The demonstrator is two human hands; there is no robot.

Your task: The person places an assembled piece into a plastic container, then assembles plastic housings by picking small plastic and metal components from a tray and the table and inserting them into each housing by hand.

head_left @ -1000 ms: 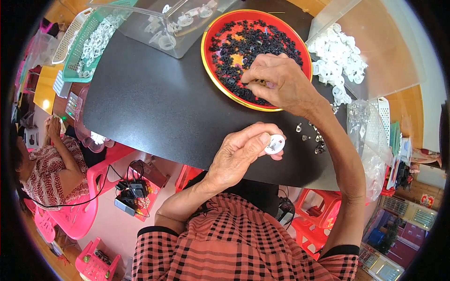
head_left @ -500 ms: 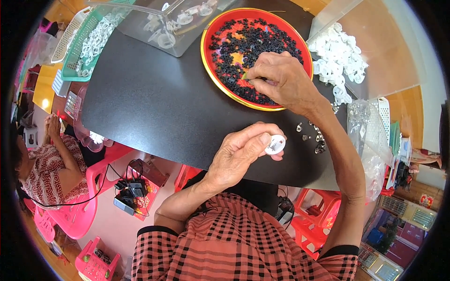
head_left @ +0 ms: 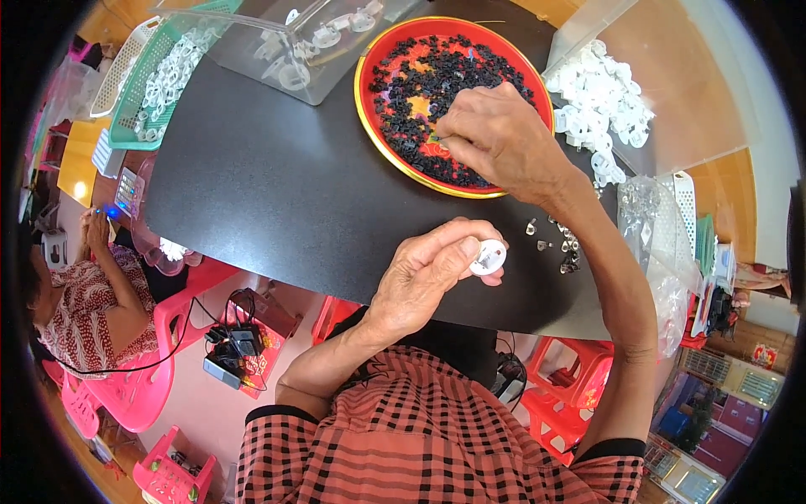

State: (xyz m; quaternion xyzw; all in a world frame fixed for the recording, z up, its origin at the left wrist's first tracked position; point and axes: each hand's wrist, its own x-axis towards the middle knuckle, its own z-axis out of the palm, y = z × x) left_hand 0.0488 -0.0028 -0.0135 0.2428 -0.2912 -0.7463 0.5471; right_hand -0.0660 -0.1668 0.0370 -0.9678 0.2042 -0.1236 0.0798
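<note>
Between thumb and fingers, my left hand (head_left: 432,267) grips a small round white plastic part (head_left: 488,257) above the table's near edge. My right hand (head_left: 497,139) is over a round red tray (head_left: 366,109) with a gold rim, its fingers pinched together. Whatever lies between those fingertips is too small or hidden to name. Many small black pieces (head_left: 457,84) are spread across the tray's patterned bottom. Several small metal pieces (head_left: 569,250) lie on the dark table near my right forearm.
White plastic parts (head_left: 600,92) are heaped at the right in a clear bin (head_left: 672,101). Another clear bin (head_left: 315,91) stands at the back, beside a green basket (head_left: 123,126) of white parts. Clear plastic bags (head_left: 651,227) lie at the right edge. Another person (head_left: 101,294) sits at the left.
My right hand stays over the tray with only a slight shift. The tray and the table's contents appear slightly further left in view. My left hand keeps hold of the white part.
</note>
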